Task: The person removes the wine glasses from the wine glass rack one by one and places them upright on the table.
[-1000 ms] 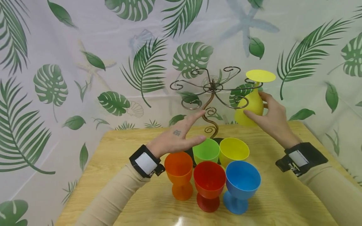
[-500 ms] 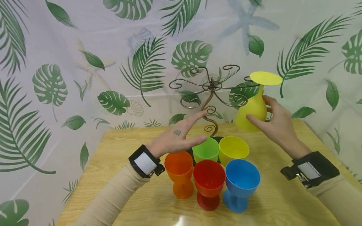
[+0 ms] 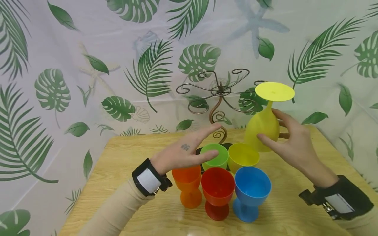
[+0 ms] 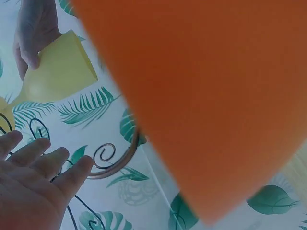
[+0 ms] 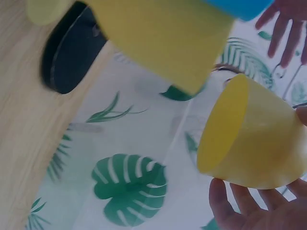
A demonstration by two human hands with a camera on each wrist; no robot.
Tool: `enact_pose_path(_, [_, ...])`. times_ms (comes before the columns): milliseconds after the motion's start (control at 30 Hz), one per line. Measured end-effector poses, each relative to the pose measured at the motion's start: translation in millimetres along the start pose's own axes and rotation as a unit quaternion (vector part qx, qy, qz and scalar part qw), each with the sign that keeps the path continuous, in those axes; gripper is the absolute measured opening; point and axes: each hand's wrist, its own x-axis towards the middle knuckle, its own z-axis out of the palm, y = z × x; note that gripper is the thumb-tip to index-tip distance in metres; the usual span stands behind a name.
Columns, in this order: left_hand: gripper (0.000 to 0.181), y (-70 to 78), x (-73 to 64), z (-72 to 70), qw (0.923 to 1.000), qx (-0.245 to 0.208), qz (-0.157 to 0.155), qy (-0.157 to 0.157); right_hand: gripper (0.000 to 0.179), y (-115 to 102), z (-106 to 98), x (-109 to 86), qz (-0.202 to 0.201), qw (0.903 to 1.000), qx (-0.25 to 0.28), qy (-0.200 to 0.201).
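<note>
My right hand (image 3: 295, 144) grips a yellow goblet (image 3: 262, 126) round its bowl, thumb on the near side. The goblet hangs upside down, its round foot uppermost, at the right of the metal rack (image 3: 220, 91). In the right wrist view its open mouth (image 5: 223, 127) faces left, with my fingers under the bowl. My left hand (image 3: 189, 149) is held out with straight fingers and thumb apart, holding nothing. It hovers above an orange goblet (image 3: 189, 180) and beside a green goblet (image 3: 215, 155). Orange plastic (image 4: 206, 96) fills much of the left wrist view.
Upright on the wooden table (image 3: 127, 170) stand a second yellow goblet (image 3: 243, 157), a red goblet (image 3: 218, 186) and a blue goblet (image 3: 252, 186). The rack's curled arms spread above its black base (image 5: 72, 52). A leaf-print backdrop (image 3: 88, 118) hangs behind.
My right hand has brought the yellow goblet down and nearer, away from the curl of the rack's right arm. My left hand has stayed almost where it was.
</note>
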Motion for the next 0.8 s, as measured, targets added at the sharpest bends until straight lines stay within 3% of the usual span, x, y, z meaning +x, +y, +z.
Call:
enact_pose_path(300, [0.068,26.6,-2.7,16.0,0.9991,0.010,0.042,-0.002,0.080,-26,2,-21.2,-0.079,0.9968,0.006,0.007])
enact_pose_path(433, [0.069,39.2,-3.3,21.6,0.9979,0.001,0.062,0.019,0.083,-38,6,-27.9,-0.104,0.9945,0.015,0.004])
enact_pose_path(600, [0.070,52.1,-6.1,27.0,0.9947,0.020,0.089,0.048,0.086,-51,12,-38.6,-0.128,0.9909,0.042,-0.002])
enact_pose_path(800, [0.076,65.3,-16.8,38.4,0.9946,0.039,0.074,0.061,0.090,-60,16,-52.8,-0.138,0.9879,0.067,-0.024])
